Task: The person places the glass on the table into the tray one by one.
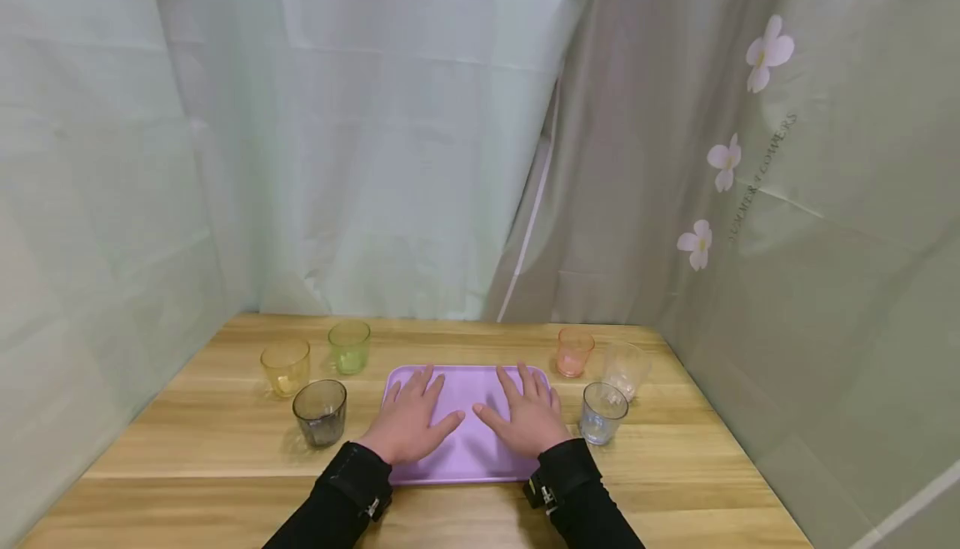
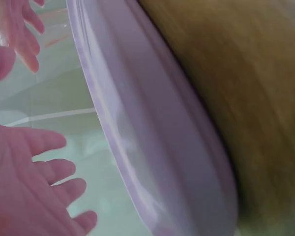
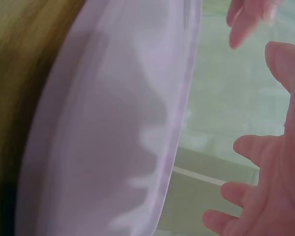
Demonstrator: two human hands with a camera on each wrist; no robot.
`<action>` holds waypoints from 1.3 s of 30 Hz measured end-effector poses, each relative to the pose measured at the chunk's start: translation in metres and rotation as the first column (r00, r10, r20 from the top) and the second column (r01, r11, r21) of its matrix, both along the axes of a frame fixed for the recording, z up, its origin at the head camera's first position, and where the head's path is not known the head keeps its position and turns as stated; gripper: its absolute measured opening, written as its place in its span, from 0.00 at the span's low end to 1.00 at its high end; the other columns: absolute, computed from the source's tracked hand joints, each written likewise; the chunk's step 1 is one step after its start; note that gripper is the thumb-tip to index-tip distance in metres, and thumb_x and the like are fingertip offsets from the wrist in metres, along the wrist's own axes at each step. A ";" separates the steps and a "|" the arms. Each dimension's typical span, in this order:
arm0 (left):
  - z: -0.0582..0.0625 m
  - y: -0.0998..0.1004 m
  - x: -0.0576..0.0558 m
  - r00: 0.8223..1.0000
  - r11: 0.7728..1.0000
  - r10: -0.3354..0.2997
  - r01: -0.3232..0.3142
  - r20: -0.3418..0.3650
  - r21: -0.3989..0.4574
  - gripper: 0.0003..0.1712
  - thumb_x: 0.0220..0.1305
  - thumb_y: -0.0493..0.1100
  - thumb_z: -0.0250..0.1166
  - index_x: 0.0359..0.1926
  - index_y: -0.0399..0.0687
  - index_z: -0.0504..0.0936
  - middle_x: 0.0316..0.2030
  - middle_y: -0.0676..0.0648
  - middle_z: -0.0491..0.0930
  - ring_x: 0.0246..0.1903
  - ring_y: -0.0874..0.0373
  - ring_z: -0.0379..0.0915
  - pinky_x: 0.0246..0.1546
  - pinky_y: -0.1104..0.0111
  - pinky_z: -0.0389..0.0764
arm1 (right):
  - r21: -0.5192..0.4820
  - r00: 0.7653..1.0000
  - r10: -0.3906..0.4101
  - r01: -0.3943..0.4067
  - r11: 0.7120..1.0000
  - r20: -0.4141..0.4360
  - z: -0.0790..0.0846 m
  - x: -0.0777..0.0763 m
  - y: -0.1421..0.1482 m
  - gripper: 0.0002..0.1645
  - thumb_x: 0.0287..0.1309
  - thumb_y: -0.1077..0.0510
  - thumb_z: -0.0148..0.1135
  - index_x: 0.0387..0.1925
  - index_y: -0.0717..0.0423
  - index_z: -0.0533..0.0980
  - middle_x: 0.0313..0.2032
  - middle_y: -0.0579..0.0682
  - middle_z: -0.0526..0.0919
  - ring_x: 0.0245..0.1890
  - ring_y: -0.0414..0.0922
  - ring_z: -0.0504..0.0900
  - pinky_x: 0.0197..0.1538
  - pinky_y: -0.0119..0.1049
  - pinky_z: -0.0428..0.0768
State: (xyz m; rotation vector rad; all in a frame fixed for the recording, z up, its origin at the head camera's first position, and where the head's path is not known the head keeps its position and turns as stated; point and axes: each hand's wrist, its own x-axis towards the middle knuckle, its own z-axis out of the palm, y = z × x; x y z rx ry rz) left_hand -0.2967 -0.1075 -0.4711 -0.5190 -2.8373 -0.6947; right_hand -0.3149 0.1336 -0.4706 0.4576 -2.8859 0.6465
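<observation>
A shallow purple tray lies on the wooden table. Over its left part my left hand hovers palm down, fingers spread and holding nothing. My right hand hangs likewise over the tray's right part, thumb pointing toward the left one. In the left wrist view the left palm is apart from the tray. Finger shadows fall on the tray in the right wrist view, with the right hand raised off it.
Left of the tray stand yellow, green and grey glasses. On its right are an orange glass, a clear glass and a bluish clear glass. Curtains surround the wooden table.
</observation>
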 end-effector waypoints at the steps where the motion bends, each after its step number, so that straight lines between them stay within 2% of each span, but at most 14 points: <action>1: 0.001 0.000 -0.001 1.000 1.000 0.000 0.000 -0.030 0.003 0.43 0.79 0.63 0.59 0.76 0.30 0.73 0.78 0.27 0.69 0.80 0.31 0.64 0.81 0.32 0.60 | -0.003 1.000 0.002 -0.002 1.000 -0.004 0.001 0.000 0.000 0.51 0.73 0.24 0.56 0.84 0.49 0.65 0.85 0.66 0.57 0.84 0.74 0.55 0.79 0.79 0.58; 3: 0.002 0.000 -0.001 0.994 1.000 -0.003 0.004 -0.108 0.011 0.35 0.78 0.54 0.63 0.69 0.28 0.79 0.69 0.28 0.78 0.71 0.32 0.75 0.75 0.36 0.72 | 0.004 1.000 0.002 -0.002 1.000 -0.005 0.004 0.000 -0.001 0.52 0.73 0.24 0.55 0.84 0.49 0.65 0.85 0.66 0.58 0.84 0.74 0.55 0.79 0.78 0.58; 5: 0.003 0.000 -0.002 0.980 1.000 -0.001 0.003 -0.201 0.009 0.24 0.75 0.45 0.67 0.61 0.29 0.85 0.57 0.32 0.85 0.60 0.35 0.84 0.65 0.40 0.81 | 0.000 1.000 0.001 -0.001 1.000 -0.012 0.007 0.000 -0.001 0.52 0.73 0.24 0.56 0.84 0.49 0.66 0.85 0.66 0.58 0.83 0.73 0.57 0.79 0.78 0.59; 7: 0.004 0.000 -0.002 0.960 1.000 0.003 0.002 -0.278 0.017 0.15 0.71 0.37 0.69 0.52 0.31 0.89 0.46 0.37 0.88 0.49 0.40 0.87 0.56 0.44 0.86 | -0.005 1.000 0.002 -0.002 1.000 -0.025 0.010 0.001 -0.002 0.51 0.73 0.25 0.57 0.83 0.51 0.66 0.84 0.67 0.60 0.82 0.73 0.59 0.78 0.78 0.60; 9: 0.006 0.000 -0.002 0.947 1.000 0.007 0.000 -0.320 0.022 0.07 0.67 0.33 0.71 0.44 0.35 0.92 0.38 0.42 0.87 0.42 0.45 0.87 0.49 0.48 0.88 | -0.003 0.999 0.000 0.000 1.000 -0.035 0.013 0.003 -0.003 0.52 0.72 0.25 0.57 0.83 0.51 0.67 0.83 0.67 0.61 0.82 0.72 0.60 0.77 0.77 0.61; 11: 0.006 0.000 0.000 0.947 1.000 0.012 -0.003 -0.320 0.028 0.04 0.66 0.31 0.72 0.39 0.39 0.92 0.33 0.45 0.86 0.38 0.48 0.86 0.46 0.52 0.88 | -0.003 0.999 0.001 -0.001 1.000 -0.033 0.015 0.005 -0.003 0.52 0.73 0.25 0.57 0.83 0.51 0.66 0.83 0.67 0.61 0.82 0.71 0.61 0.77 0.76 0.63; 16: 0.005 -0.002 0.003 0.962 0.999 0.027 -0.015 -0.270 0.047 0.04 0.64 0.31 0.74 0.33 0.42 0.91 0.30 0.49 0.85 0.35 0.54 0.84 0.42 0.58 0.89 | -0.024 1.000 0.006 -0.006 1.000 -0.011 0.019 0.012 -0.003 0.51 0.74 0.25 0.56 0.84 0.51 0.66 0.83 0.66 0.62 0.82 0.71 0.61 0.77 0.75 0.62; 20: 0.004 -0.004 0.007 0.973 0.996 0.065 -0.050 -0.223 0.071 0.10 0.64 0.37 0.79 0.28 0.48 0.87 0.28 0.51 0.82 0.30 0.59 0.77 0.35 0.64 0.83 | -0.090 1.000 0.006 -0.008 0.996 -0.028 0.024 0.016 0.000 0.50 0.74 0.27 0.58 0.82 0.55 0.68 0.80 0.67 0.67 0.81 0.70 0.64 0.76 0.75 0.63; 22: 0.003 -0.006 0.009 0.974 0.993 0.094 -0.077 -0.207 0.088 0.11 0.65 0.41 0.80 0.28 0.50 0.85 0.30 0.50 0.82 0.30 0.60 0.75 0.34 0.64 0.81 | -0.130 0.998 -0.001 -0.007 0.991 -0.058 0.028 0.018 0.002 0.49 0.74 0.29 0.61 0.80 0.58 0.69 0.77 0.68 0.71 0.78 0.69 0.69 0.76 0.73 0.67; 24: 0.002 -0.009 0.011 0.973 0.989 0.128 -0.109 -0.193 0.105 0.10 0.67 0.45 0.78 0.32 0.48 0.87 0.33 0.47 0.83 0.32 0.57 0.77 0.36 0.61 0.82 | -0.169 0.994 -0.016 -0.003 0.986 -0.108 0.034 0.019 0.006 0.47 0.73 0.31 0.63 0.77 0.60 0.72 0.73 0.67 0.76 0.74 0.68 0.74 0.74 0.70 0.72; 28: 0.002 -0.015 0.015 0.965 0.979 0.178 -0.153 -0.193 0.136 0.11 0.68 0.44 0.76 0.44 0.40 0.90 0.42 0.41 0.84 0.41 0.46 0.85 0.47 0.50 0.88 | -0.257 0.982 -0.066 0.018 0.966 -0.177 0.051 0.024 0.016 0.42 0.73 0.37 0.68 0.74 0.62 0.74 0.68 0.65 0.80 0.69 0.65 0.79 0.70 0.65 0.80; 35: 0.000 -0.025 0.017 0.960 0.965 0.227 -0.198 -0.167 0.170 0.17 0.68 0.41 0.74 0.53 0.34 0.89 0.48 0.36 0.83 0.49 0.40 0.84 0.55 0.45 0.86 | -0.409 0.967 -0.190 0.106 0.906 -0.171 0.083 0.034 0.041 0.40 0.73 0.42 0.70 0.74 0.62 0.74 0.69 0.65 0.77 0.69 0.64 0.79 0.67 0.64 0.81; 39: -0.007 -0.030 0.018 0.958 0.954 0.254 -0.225 -0.136 0.200 0.22 0.68 0.40 0.73 0.58 0.30 0.86 0.52 0.32 0.82 0.53 0.36 0.84 0.59 0.43 0.85 | -0.460 0.955 -0.238 0.133 0.878 -0.179 0.090 0.038 0.055 0.38 0.73 0.43 0.70 0.73 0.62 0.75 0.70 0.66 0.77 0.68 0.64 0.77 0.67 0.63 0.79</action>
